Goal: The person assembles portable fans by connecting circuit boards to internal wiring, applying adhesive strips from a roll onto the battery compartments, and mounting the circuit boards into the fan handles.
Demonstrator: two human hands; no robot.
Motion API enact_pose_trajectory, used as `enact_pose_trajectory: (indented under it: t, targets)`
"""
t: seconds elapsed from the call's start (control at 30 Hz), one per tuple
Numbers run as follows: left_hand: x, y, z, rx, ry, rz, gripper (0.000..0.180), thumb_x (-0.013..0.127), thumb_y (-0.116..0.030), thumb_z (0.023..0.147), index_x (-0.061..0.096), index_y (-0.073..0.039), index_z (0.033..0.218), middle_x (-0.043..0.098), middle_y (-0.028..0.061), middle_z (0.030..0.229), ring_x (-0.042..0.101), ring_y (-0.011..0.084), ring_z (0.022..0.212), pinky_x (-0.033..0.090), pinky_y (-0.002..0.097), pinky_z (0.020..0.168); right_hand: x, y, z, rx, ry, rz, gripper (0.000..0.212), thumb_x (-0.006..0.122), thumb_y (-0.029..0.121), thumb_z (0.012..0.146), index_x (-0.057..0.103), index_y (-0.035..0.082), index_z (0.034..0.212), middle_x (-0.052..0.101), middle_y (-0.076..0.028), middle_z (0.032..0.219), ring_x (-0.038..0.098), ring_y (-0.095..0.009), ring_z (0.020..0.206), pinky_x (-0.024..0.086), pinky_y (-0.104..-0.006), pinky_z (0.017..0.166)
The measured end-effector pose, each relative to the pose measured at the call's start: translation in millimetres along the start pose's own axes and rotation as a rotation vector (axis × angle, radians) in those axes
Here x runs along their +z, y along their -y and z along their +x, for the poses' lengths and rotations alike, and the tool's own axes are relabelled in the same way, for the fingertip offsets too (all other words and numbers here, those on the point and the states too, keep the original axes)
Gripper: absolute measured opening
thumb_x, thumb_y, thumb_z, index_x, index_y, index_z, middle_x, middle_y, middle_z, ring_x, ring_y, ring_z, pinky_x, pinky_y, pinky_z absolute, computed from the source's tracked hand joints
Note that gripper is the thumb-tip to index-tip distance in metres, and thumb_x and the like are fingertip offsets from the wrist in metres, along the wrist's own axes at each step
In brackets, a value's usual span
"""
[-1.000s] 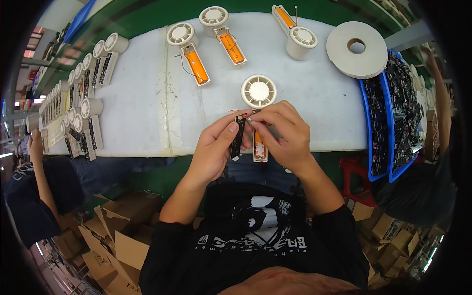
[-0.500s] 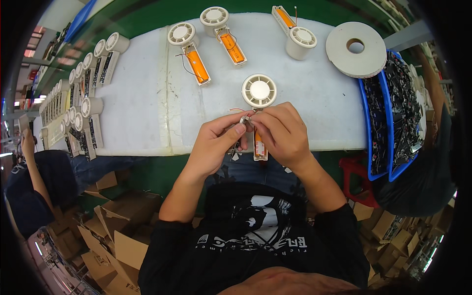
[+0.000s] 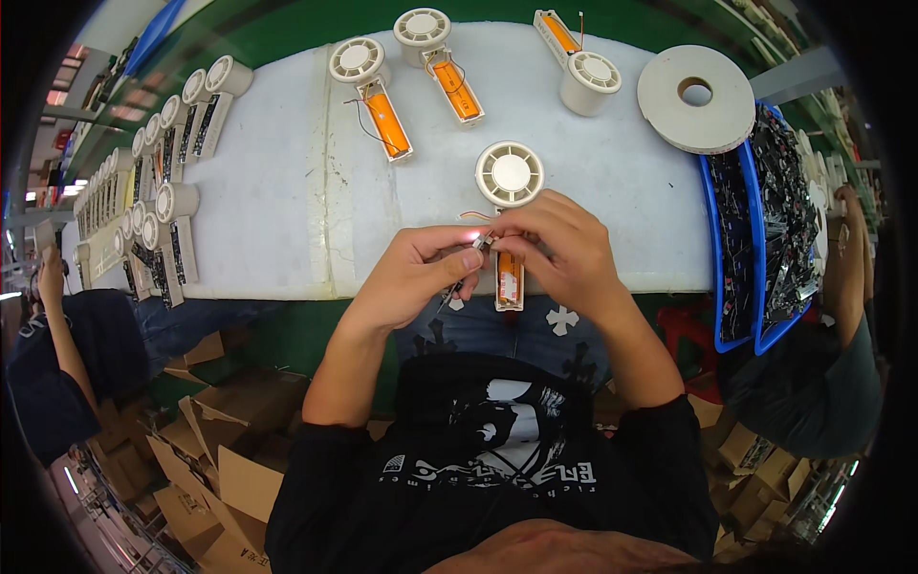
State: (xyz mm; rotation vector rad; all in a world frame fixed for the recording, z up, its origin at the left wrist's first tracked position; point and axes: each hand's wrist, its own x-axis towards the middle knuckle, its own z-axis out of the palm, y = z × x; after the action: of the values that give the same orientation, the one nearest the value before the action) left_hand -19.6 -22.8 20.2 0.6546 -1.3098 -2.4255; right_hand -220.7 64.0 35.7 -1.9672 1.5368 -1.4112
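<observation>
My left hand [image 3: 421, 273] is closed on a small dark circuit board [image 3: 446, 298], most of it hidden by my fingers. A bright white light [image 3: 475, 236] shines at the board's upper end, by my left index finger. My right hand [image 3: 564, 251] pinches something tiny against that same end; the fingers cover it. Just beyond and under my hands lies a white handheld fan [image 3: 510, 175] with a round slotted head. Its handle is uncovered, and an orange battery [image 3: 510, 273] with a white label shows inside. A thin red wire [image 3: 472, 214] sticks out left of the handle.
Beyond stand more white fans with orange batteries [image 3: 387, 124]. At the left are rows of fans with dark boards [image 3: 177, 251]. A tape roll [image 3: 650, 96] and blue trays [image 3: 712, 230] of black boards sit at right. Co-workers' arms [image 3: 846, 277] show at both sides.
A white light has come on at the board's end between my hands. Both hands stay close together. At the right edge a co-worker's arm and body have moved further into view.
</observation>
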Motion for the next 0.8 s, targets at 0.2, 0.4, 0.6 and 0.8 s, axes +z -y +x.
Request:
enact_pose_trajectory:
  t: [0.2, 0.4, 0.6, 0.8]
  targets:
    - [-3.4, -2.8, 2.6, -0.035, 0.055, 0.125, 0.031, 0.065, -0.01, 0.1, 0.067, 0.004, 0.127, 0.064, 0.0017, 0.083, 0.056, 0.0091, 0.068, 0.047, 0.0246, 0.061, -15.5, -6.3, 4.4, -0.122, 0.188, -0.128, 0.031, 0.079, -0.003, 0.075, 0.077, 0.006, 0.105, 0.065, -0.006, 0.077, 0.063, -0.022, 0.074, 0.051, -0.0318, 0.064]
    - [5.5, 3.0, -7.2, -0.024, -0.008, 0.121, 0.03, 0.066, -0.007, 0.098, 0.066, 0.006, 0.126, 0.067, 0.0072, 0.084, 0.061, 0.0125, 0.068, 0.049, 0.0253, 0.06, -25.9, 17.4, 10.2, 0.071, 0.155, 0.0, 0.03, 0.079, -0.001, 0.074, 0.078, 0.01, 0.102, 0.067, -0.004, 0.087, 0.061, -0.023, 0.073, 0.05, -0.0322, 0.066]
    - [4.7, 7.1, -7.3, -0.065, 0.008, 0.176, 0.031, 0.067, -0.008, 0.098, 0.064, 0.005, 0.126, 0.069, 0.0069, 0.088, 0.066, 0.0134, 0.072, 0.054, 0.0266, 0.064, -14.2, 29.3, 41.0, -0.084, 0.102, -0.227, 0.025, 0.077, 0.0, 0.077, 0.077, 0.008, 0.1, 0.068, -0.004, 0.095, 0.062, -0.025, 0.079, 0.05, -0.0326, 0.071]
    - [-0.8, 7.3, -5.0, 0.009, -0.032, -0.01, 0.027, 0.058, -0.009, 0.102, 0.061, 0.005, 0.124, 0.066, 0.0102, 0.096, 0.067, 0.0177, 0.076, 0.055, 0.0297, 0.065, -13.3, 14.2, 37.3, -0.008, 0.263, -0.188, 0.016, 0.076, 0.003, 0.08, 0.073, 0.007, 0.095, 0.068, -0.004, 0.095, 0.06, -0.024, 0.089, 0.048, -0.0338, 0.08]
